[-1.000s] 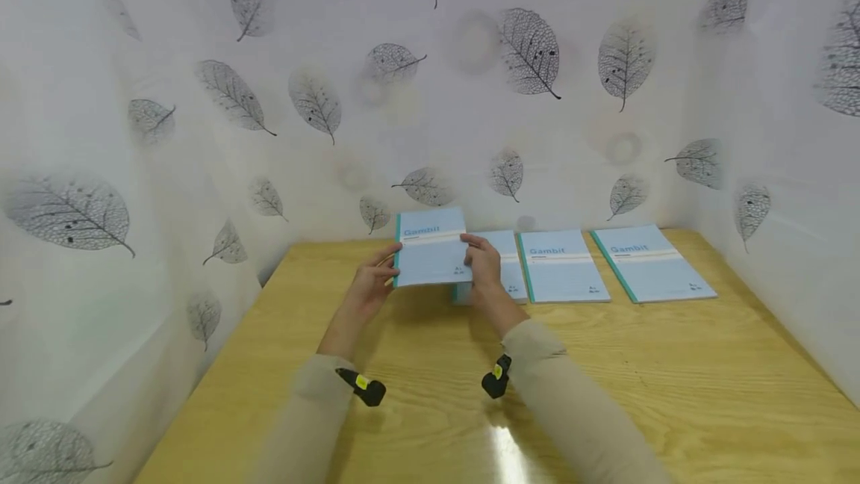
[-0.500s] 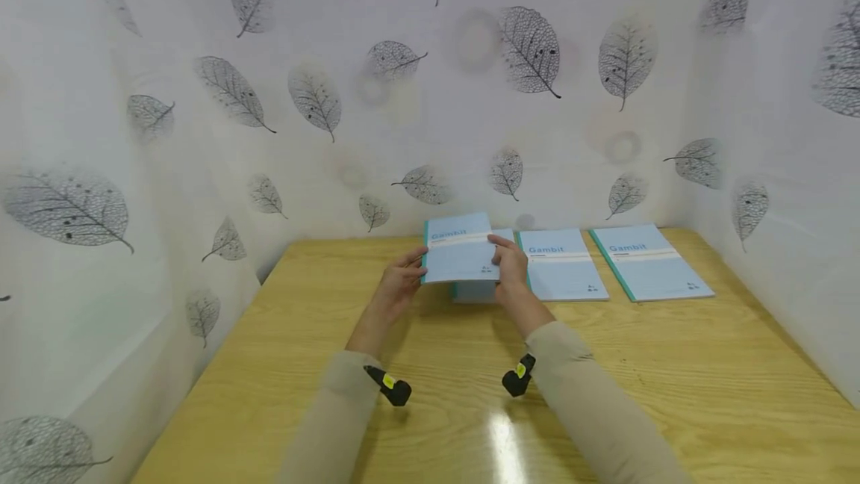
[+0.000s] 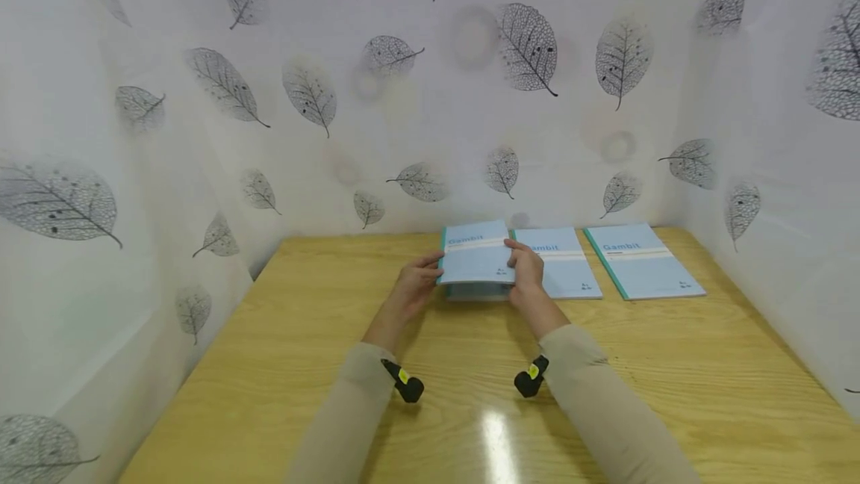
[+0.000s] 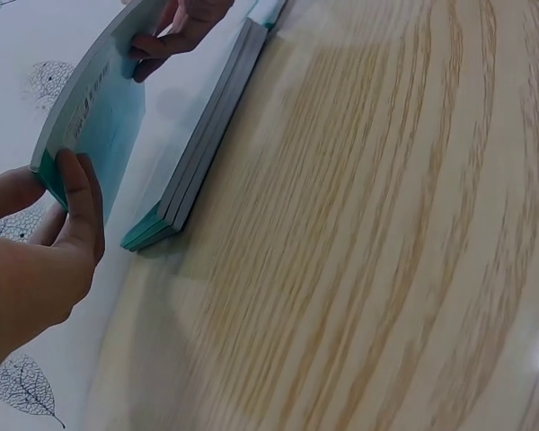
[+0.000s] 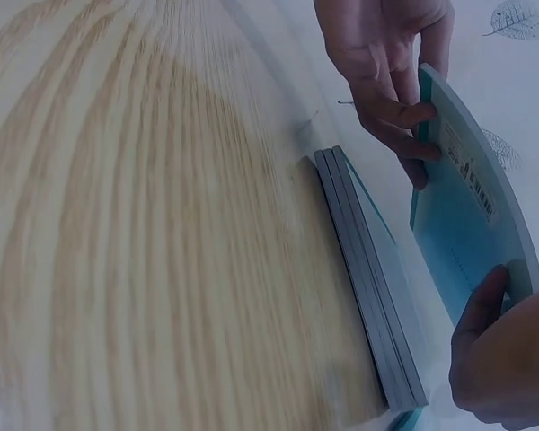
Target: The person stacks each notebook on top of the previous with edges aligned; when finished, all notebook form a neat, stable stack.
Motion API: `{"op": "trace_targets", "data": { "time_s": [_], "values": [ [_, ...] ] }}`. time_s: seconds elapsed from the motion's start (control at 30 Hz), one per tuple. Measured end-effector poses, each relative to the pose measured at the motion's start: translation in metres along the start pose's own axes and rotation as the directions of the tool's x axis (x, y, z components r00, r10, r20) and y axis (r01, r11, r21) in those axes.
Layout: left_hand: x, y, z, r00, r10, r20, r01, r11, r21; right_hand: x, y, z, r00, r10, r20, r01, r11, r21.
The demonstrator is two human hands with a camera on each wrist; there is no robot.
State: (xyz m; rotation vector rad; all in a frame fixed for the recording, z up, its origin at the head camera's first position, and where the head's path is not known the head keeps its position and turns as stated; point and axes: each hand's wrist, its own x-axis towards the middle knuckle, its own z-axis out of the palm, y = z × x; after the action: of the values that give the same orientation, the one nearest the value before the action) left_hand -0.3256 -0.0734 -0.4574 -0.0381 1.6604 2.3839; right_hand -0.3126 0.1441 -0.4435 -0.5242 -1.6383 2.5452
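A light-blue "Gambit" notebook point(image 3: 474, 258) with a green spine is held between my two hands, raised above a small stack of like notebooks point(image 5: 368, 278). My left hand point(image 3: 415, 284) pinches its spine side, thumb on one face and fingers on the other. On the opposite edge, my right hand point(image 3: 527, 269) grips it the same way. The left wrist view shows the held notebook's back cover point(image 4: 108, 117), slightly bowed, and a gap between it and the stack. In the head view the held notebook hides most of that stack.
To the right lie another notebook point(image 3: 567, 275) and, farther over, a further one point(image 3: 645, 260), both flat with covers up. All are near the back edge of the wooden table point(image 3: 322, 305). A leaf-patterned cloth point(image 3: 430, 118) hangs behind and at the sides.
Both hands have carried the notebook to the right, from the left side of the stack to above it. It is also a little lower now. The other notebooks stay in place.
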Motion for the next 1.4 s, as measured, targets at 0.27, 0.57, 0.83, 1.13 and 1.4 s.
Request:
{"op": "trace_targets", "data": {
  "time_s": [0.27, 0.57, 0.83, 1.13, 1.4],
  "values": [
    [0.005, -0.01, 0.006, 1.0, -0.017, -0.008, 0.018, 0.997, 0.07, 0.003, 0.001, -0.011, 1.0, 0.018, -0.022, -0.019, 0.999, -0.037],
    [0.003, -0.01, 0.007, 1.0, -0.015, 0.009, 0.014, 0.99, 0.144, 0.003, 0.001, -0.018, 0.997, 0.072, 0.005, -0.071, 0.988, -0.138],
    [0.002, -0.005, 0.008, 0.999, -0.005, 0.033, 0.0, 0.988, 0.154, 0.002, -0.007, -0.016, 1.0, 0.009, 0.006, -0.007, 0.971, -0.239],
    [0.001, -0.003, 0.011, 0.999, -0.005, 0.039, -0.005, 0.969, 0.246, -0.005, -0.007, -0.014, 0.994, -0.046, 0.099, 0.088, 0.878, -0.471],
    [0.002, 0.001, 0.017, 1.0, -0.007, 0.013, 0.002, 0.948, 0.318, -0.011, -0.009, -0.005, 0.988, -0.008, 0.154, 0.088, 0.847, -0.524]
  ]
}}
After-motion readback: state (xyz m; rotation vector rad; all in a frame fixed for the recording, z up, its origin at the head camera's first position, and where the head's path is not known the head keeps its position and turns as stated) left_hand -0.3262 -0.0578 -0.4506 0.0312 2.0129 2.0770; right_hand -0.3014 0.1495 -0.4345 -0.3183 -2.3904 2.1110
